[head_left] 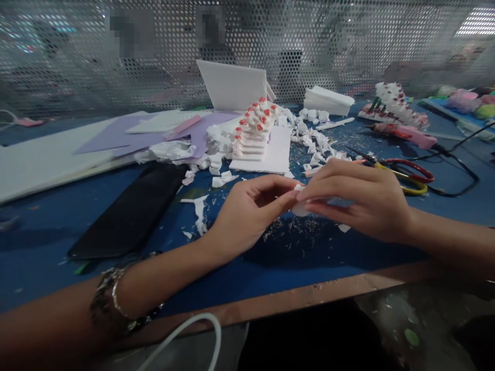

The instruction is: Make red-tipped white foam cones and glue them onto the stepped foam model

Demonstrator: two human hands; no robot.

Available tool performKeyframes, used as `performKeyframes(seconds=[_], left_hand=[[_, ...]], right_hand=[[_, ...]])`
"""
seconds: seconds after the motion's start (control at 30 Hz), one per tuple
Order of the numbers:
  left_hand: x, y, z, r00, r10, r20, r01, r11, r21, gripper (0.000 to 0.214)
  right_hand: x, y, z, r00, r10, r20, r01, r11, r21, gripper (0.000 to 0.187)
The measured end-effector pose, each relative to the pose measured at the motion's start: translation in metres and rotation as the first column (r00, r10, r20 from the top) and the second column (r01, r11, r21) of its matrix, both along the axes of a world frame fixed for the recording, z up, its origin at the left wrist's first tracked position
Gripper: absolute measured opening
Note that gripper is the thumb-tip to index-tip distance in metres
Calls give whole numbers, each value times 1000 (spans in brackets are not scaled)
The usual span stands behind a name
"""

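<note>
Between our fingertips, above the blue table [240,278] and close to its front edge, we hold a small white piece [299,208], mostly covered by the fingers. Our left hand [249,212] pinches it from one side, thumb and fingers drawn narrow at the tips. Our right hand [361,200] holds it from the other side, thumb below and fingers above, also with a narrow gap. We cannot tell the shape of the piece exactly.

Just beyond our hands we see a white stepped model [253,141] dotted with red, standing on a white base, with an upright white panel [235,87] behind it. White scraps [309,141] lie scattered on both sides of it. Near our right hand are scissors [412,176] with one red and one yellow handle loop, and past them a pink glue gun [415,135] with a black cord [466,164]. Farther back on that side stands a second white model [396,100] with dark red spots.

To the left of our left hand lies a black phone [131,219], tilted toward the stepped model. Beyond it, purple sheets [116,133] rest on a large white board [38,162]. A perforated metal screen [166,77] closes off the back.
</note>
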State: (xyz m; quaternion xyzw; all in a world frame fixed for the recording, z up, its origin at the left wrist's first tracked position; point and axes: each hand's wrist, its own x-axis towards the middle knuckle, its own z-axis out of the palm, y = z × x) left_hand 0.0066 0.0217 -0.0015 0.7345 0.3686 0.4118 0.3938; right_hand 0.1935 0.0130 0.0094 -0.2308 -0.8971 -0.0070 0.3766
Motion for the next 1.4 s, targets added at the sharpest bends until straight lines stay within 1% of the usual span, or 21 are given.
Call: performKeyframes(seconds=[0.1, 0.2, 0.3, 0.4, 0.5, 0.57, 0.67, 0.73, 0.8, 0.93, 1.03, 1.1, 1.23, 1.3, 1.4], left_hand=[[-1, 1, 0, 1000, 6, 3, -6, 999, -34, 17], [-1, 1, 0, 1000, 1, -4, -2, 997, -72, 19], [-1, 1, 0, 1000, -19, 25, 22, 994, -111, 19], [-1, 3, -3, 997, -45, 62, 54, 987, -152, 19], [-3, 6, -8, 991, -82, 103, 101, 975, -196, 19], [-4, 7, -11, 986, -97, 133, 125, 967, -221, 19], [-4, 8, -13, 978, -93, 184, 141, 954, -266, 17], [-4, 8, -13, 968, -88, 233, 159, 939, -306, 14], [-3, 8, -13, 956, -76, 282, 174, 924, -341, 12], [0, 7, -13, 932, -44, 360, 189, 906, -378, 11], [3, 6, -13, 904, -64, 424, 243, 890, -386, 8], [3, 5, -13, 893, -84, 443, 269, 887, -375, 7], [3, 5, -15, 902, -109, 418, 258, 912, -318, 8], [2, 5, -15, 914, -121, 388, 243, 928, -281, 9], [3, 4, -11, 935, -129, 329, 213, 948, -236, 8]], right_hand=[[1, -1, 2, 996, -53, 67, 51, 998, 36, 15], [3, -2, 2, 991, -97, 87, 88, 991, 97, 16], [4, -1, 0, 990, -111, 90, 94, 980, 176, 15], [6, 0, -2, 989, -103, 108, 77, 972, 222, 17], [7, 1, -1, 987, -88, 137, 54, 971, 232, 19], [9, 0, 0, 976, -99, 191, 54, 972, 228, 19], [11, 0, 3, 948, -129, 291, 60, 970, 235, 20], [12, 0, 4, 937, -128, 325, 51, 971, 235, 22], [11, 0, 4, 944, -119, 307, 46, 971, 233, 21], [5, -2, 3, 974, -127, 186, 71, 956, 284, 15], [2, -6, 4, 978, -155, 142, 97, 931, 351, 13], [2, -9, 5, 970, -187, 153, 113, 911, 396, 12], [4, -10, 6, 948, -241, 207, 129, 886, 444, 13], [4, -8, 5, 950, -226, 215, 116, 896, 429, 13], [4, -6, 5, 964, -180, 194, 106, 934, 340, 12]])
